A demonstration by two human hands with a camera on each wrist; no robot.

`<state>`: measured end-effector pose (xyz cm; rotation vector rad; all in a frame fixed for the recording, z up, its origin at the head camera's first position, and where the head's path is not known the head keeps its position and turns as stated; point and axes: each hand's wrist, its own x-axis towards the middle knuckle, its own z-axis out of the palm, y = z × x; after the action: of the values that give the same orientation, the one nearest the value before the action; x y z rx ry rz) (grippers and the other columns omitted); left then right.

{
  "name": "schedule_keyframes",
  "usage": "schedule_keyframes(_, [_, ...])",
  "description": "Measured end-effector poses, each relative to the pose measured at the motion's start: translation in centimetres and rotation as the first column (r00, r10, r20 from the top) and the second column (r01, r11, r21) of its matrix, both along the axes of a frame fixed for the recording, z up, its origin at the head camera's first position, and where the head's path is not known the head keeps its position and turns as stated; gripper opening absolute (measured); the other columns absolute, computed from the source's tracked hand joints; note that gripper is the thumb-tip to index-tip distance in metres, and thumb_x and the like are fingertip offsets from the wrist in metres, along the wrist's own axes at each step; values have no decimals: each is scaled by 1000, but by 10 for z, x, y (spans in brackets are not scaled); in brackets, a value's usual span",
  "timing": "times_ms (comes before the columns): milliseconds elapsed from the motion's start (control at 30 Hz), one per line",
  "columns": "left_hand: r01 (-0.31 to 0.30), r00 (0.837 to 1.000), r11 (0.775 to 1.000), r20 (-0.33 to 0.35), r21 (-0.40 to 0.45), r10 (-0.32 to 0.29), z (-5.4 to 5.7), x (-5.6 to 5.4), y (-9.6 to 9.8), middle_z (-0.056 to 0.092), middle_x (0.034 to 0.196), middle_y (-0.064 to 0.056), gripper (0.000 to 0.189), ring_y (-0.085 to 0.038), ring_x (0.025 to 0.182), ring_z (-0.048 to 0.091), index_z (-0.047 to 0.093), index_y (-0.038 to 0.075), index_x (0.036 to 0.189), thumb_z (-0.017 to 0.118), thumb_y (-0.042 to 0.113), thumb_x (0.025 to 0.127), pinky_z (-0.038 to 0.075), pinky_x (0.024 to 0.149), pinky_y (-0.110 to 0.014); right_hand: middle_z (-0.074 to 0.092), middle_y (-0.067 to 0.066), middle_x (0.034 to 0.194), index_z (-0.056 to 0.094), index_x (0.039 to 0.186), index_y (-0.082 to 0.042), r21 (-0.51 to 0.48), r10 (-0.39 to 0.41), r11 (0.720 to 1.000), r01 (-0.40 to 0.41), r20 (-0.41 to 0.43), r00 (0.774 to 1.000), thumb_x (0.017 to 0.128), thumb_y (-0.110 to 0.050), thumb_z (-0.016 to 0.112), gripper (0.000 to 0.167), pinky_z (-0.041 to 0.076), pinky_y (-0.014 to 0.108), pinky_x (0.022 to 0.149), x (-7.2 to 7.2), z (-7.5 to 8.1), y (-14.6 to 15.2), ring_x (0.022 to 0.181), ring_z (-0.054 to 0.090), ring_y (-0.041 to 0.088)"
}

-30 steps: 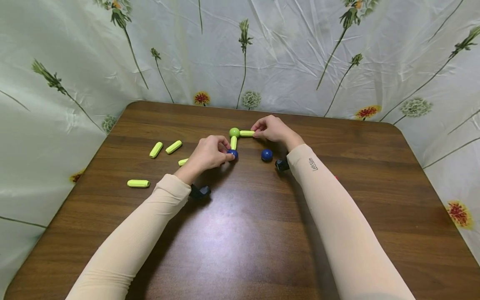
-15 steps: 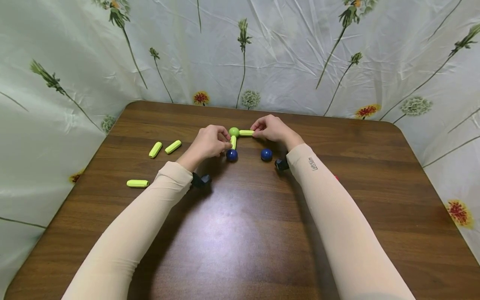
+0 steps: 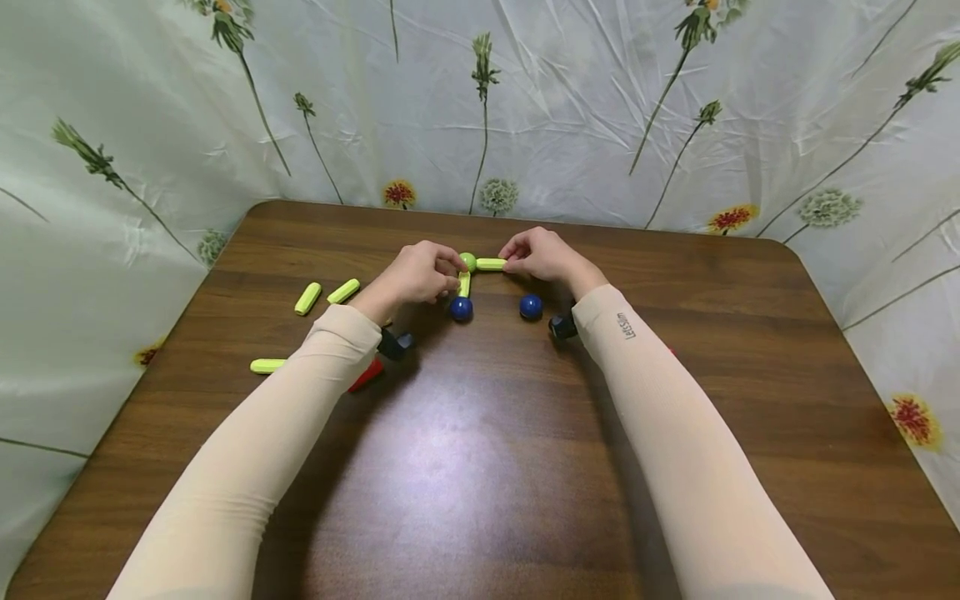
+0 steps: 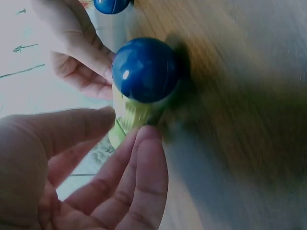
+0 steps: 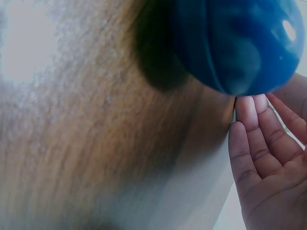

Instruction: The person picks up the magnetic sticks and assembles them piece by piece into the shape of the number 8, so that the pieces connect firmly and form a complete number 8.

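In the head view, a green ball (image 3: 468, 262) joins two yellow-green ribbed rods in an L. One rod (image 3: 464, 285) runs toward the wearer and ends in a blue ball (image 3: 461, 309); the other rod (image 3: 491, 265) points right. My right hand (image 3: 543, 254) pinches that right rod's free end. My left hand (image 3: 427, 273) is beside the green ball and the near rod, its thumb and fingertips apart. The left wrist view shows this gap, with the blue ball (image 4: 145, 70) just beyond. A second blue ball (image 3: 531, 307) lies below my right hand and partly hides it (image 5: 268, 143) in the right wrist view.
Loose yellow-green rods lie at the left: one rod (image 3: 307, 298), another rod (image 3: 343, 291) and a third rod (image 3: 267, 366) partly behind the left sleeve. A red piece (image 3: 366, 376) shows beside that sleeve. The wooden table (image 3: 480, 500) backs onto a flowered curtain (image 3: 570, 108).
My left hand has let go of the near blue ball and moved away from the wearer along the rod to the green ball. The right hand keeps its pinch. A red piece has come into view.
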<state>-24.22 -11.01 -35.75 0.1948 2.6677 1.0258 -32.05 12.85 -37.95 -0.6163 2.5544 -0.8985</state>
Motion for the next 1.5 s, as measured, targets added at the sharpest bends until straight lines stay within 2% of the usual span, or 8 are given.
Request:
schedule_keyframes(167, [84, 996, 996, 8, -11, -84, 0, -3, -3, 76, 90, -6, 26, -15, 73, 66, 77, 10, 123, 64, 7, 101, 54, 59, -21, 76, 10, 109, 76, 123, -6, 8, 7, 1000, -7, -1, 1000, 104, -16, 72, 22, 49, 28, 81, 1, 1, 0, 87, 62, 16])
schedule_keyframes(333, [107, 994, 994, 34, 0, -107, -3, -4, -8, 77, 97, -8, 27, -16, 80, 67, 76, 11, 127, 64, 8, 103, 55, 62, -22, 75, 14, 118, 74, 128, -5, 22, 31, 999, -31, -18, 999, 104, -16, 72, 26, 51, 36, 94, 2, 3, -1, 105, 67, 25])
schedule_keyframes(567, [144, 989, 990, 39, 3, -144, -3, -2, -12, 77, 101, -12, 32, -19, 84, 68, 73, 10, 134, 62, 6, 104, 55, 64, -23, 75, 15, 121, 73, 130, -5, 32, 48, 998, -47, -15, 999, 103, -16, 72, 29, 52, 43, 103, 5, 6, -1, 112, 67, 29])
schedule_keyframes(833, [160, 986, 987, 43, -12, -160, -1, 0, -17, 75, 97, -12, 35, -23, 89, 69, 73, 12, 135, 57, 5, 104, 56, 66, -25, 74, 18, 127, 70, 133, -5, 43, 69, 997, -67, -65, 995, 104, -19, 72, 32, 52, 46, 108, 12, 14, -2, 120, 68, 31])
schedule_keyframes(1200, [156, 987, 987, 28, 27, -157, -3, 4, -30, 76, 120, -17, 31, -24, 95, 71, 71, 8, 134, 62, 6, 105, 57, 70, -26, 74, 17, 126, 70, 132, -5, -19, 64, 998, -67, -113, 991, 105, -18, 70, 30, 54, 46, 107, 32, 25, -1, 117, 71, 30])
schedule_keyframes(1500, [151, 988, 988, 7, 30, -151, 0, 10, -43, 77, 119, -17, 29, -28, 99, 73, 73, 8, 132, 64, 7, 105, 58, 73, -30, 74, 16, 119, 72, 129, -3, -70, 73, 994, -83, -136, 988, 103, -15, 72, 28, 56, 44, 103, 52, 34, -1, 110, 72, 29])
